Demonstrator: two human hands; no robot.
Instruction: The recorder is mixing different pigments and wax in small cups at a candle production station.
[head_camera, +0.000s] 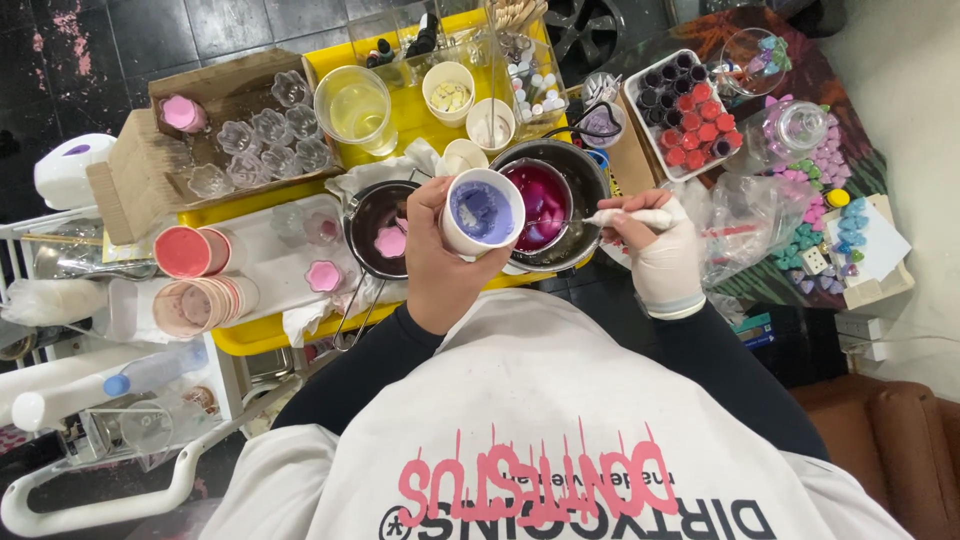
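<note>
Holding a white paper cup (482, 212) of smooth lilac wax, left hand (435, 250) wrapped round it, over the yellow tray's (262, 338) front edge; gloved right hand (662, 255) pinches a wax-crusted stick (625, 217) by the steel pot (568, 205).

A yellow tray (250, 335) held the clutter. Behind it sat a cardboard box (130, 170) of clear flower-shaped moulds (265, 140). To its right lay a white tub (640, 110) of red and dark wax pieces (695, 115), beside scattered pastel shapes (825, 190).
</note>
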